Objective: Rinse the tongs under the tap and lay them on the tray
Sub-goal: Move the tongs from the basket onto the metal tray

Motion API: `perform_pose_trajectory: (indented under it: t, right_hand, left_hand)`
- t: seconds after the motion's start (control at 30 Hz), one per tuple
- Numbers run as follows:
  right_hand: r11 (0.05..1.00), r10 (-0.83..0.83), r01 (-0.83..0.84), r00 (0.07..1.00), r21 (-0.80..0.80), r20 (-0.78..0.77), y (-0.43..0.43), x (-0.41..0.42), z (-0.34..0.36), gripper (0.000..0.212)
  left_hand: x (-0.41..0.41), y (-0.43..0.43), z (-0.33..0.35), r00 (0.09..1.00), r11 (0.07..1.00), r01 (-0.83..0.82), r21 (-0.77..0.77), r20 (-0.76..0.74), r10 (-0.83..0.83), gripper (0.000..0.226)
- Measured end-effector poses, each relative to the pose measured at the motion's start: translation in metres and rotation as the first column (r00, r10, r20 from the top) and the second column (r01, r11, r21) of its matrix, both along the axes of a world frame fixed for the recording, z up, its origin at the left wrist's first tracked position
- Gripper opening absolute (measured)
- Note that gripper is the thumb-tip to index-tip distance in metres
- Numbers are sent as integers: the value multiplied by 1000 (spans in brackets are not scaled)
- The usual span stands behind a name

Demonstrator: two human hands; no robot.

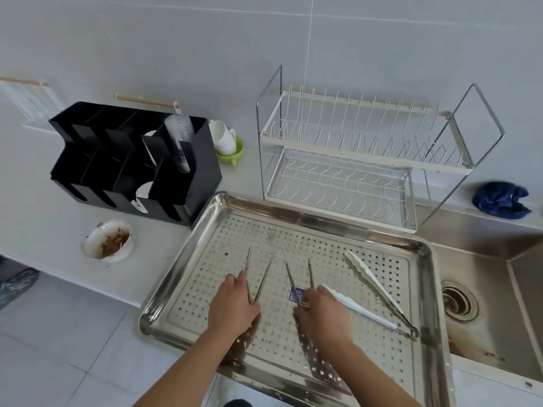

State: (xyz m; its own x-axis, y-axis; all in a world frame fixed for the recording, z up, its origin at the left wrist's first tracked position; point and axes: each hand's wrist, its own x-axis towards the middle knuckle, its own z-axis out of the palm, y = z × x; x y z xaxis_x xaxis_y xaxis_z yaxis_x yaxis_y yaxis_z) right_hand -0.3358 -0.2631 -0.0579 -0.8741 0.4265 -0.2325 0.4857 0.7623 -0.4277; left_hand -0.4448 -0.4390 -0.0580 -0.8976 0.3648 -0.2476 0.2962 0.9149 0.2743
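Note:
A perforated steel tray (293,212) lies on the counter beside the sink. On it rest two thin metal tongs and one larger pair of white-tipped tongs (373,284). My left hand (233,306) covers the hinge end of the left thin tongs (260,276), whose arms fan away from me. My right hand (321,314) grips the near end of the middle thin tongs (299,274), above a small purple label. The white-tipped tongs lie free to the right of my right hand. No tap is in view.
A steel sink (482,277) with a drain (458,301) sits to the right. Behind the tray stand a white wire dish rack (361,154) and a black organiser (135,160). A dirty white bowl (107,240) is left of the tray, a blue cloth (499,199) far right.

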Motion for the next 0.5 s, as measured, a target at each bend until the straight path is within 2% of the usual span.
perform_pose_trajectory:
  t: [0.17, 0.37, 0.5]
  right_hand:
    - [987, -157, 156, 987, 33, 36, -9, -1, -5, 53]
    - [948, -317, 318, 946, 8, 62, -32, -14, -8, 48]
    - [931, -358, 363, 930, -51, 86, -54, -25, -14, 47]
  left_hand:
    - [-18, -12, -4, 998, 998, 59, 7, 13, -59, 88]
    - [-28, -18, -8, 987, 987, 156, 43, 34, -158, 86]
    - [-33, -20, -8, 984, 982, 173, 79, 40, -176, 88]
